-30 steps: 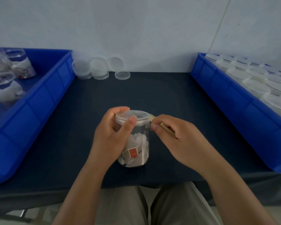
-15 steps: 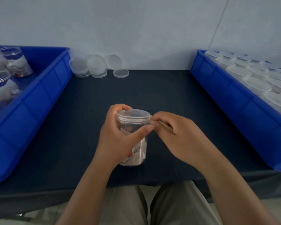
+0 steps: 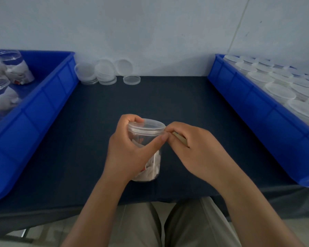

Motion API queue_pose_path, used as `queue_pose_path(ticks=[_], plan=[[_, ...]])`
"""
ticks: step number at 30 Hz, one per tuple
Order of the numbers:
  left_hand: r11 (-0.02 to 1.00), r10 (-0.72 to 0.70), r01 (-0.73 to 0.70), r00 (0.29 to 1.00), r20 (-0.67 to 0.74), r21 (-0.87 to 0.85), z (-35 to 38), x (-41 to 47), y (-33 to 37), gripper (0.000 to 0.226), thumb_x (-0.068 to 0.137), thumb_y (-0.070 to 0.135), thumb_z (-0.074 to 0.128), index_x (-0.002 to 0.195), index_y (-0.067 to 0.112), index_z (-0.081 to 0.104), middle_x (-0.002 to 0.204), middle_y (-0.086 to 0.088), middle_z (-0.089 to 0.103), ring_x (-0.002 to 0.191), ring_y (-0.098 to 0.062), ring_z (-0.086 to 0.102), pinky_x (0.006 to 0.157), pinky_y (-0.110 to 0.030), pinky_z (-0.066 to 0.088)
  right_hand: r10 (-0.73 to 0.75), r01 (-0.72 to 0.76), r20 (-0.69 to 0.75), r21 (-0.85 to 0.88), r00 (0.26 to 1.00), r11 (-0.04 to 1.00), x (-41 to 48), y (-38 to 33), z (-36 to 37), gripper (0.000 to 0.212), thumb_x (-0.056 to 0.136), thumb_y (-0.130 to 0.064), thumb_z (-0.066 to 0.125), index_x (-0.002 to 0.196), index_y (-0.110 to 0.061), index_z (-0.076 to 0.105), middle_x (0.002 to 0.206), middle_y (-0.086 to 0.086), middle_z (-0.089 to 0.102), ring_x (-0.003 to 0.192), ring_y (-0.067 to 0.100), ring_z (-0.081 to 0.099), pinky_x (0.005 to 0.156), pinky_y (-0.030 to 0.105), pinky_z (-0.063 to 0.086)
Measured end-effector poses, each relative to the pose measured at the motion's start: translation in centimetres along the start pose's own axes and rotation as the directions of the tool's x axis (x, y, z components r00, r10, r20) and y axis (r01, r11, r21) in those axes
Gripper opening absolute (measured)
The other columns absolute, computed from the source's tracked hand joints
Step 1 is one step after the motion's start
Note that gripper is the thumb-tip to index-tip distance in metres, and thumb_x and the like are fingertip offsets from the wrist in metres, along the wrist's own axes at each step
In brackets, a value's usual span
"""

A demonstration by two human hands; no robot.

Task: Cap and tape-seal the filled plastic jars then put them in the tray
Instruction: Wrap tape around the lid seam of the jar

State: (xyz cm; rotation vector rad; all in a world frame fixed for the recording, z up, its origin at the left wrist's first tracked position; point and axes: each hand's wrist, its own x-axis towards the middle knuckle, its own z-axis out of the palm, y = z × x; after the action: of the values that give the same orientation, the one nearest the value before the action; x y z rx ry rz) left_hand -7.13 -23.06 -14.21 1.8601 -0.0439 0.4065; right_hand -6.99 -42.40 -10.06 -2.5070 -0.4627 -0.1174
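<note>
A clear plastic jar (image 3: 150,168) with white packets inside stands near the table's front edge, with a clear lid (image 3: 147,124) on it. My left hand (image 3: 127,150) grips the jar from the left, thumb across its front just under the lid. My right hand (image 3: 194,148) pinches a strip of tape (image 3: 179,138) at the jar's right rim, fingertips meeting the left thumb. Where the tape touches the jar is hidden by my fingers.
A blue tray (image 3: 257,107) at the right holds several capped jars. A blue tray (image 3: 43,97) at the left holds open filled jars (image 3: 16,68). Loose clear lids (image 3: 105,73) lie at the back by the wall. The table wears a dark cloth (image 3: 168,100).
My left thumb has slid from the lid's top down across the jar's front to the right rim. The right hand has stayed at the rim with the tape. The jar has turned slightly.
</note>
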Motion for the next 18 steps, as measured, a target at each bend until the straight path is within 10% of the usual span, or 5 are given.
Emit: queue_pose_path(ticks=[10,18], plan=[[0.999,0.002,0.0,0.999,0.044,-0.036,-0.6,0.2,-0.4,0.048,0.073,0.065,0.078,0.111,0.047,0.055,0.108,0.022,0.069,0.089,-0.004,0.073,0.069,-0.014,0.056,-0.01,0.009,0.008,0.022,1.0,1.0,0.0,-0.1,0.1,0.021,0.106,-0.06,0.046,0.113,-0.05,0.062,0.093,-0.025,0.066,0.089,-0.005,0.063,0.06,0.016,0.045],[0.986,-0.099,0.121,0.978,0.185,-0.112,-2.7,1.1,-0.2,0.042,0.073,0.062,0.075,0.107,0.041,0.064,0.101,0.009,0.074,0.086,-0.014,0.076,0.068,-0.027,0.06,-0.051,0.023,0.284,0.099,0.958,0.995,0.4,0.6,-2.9,0.042,0.096,-0.081,0.031,0.129,-0.068,0.053,0.107,-0.051,0.059,0.099,-0.023,0.057,0.075,0.016,0.044]])
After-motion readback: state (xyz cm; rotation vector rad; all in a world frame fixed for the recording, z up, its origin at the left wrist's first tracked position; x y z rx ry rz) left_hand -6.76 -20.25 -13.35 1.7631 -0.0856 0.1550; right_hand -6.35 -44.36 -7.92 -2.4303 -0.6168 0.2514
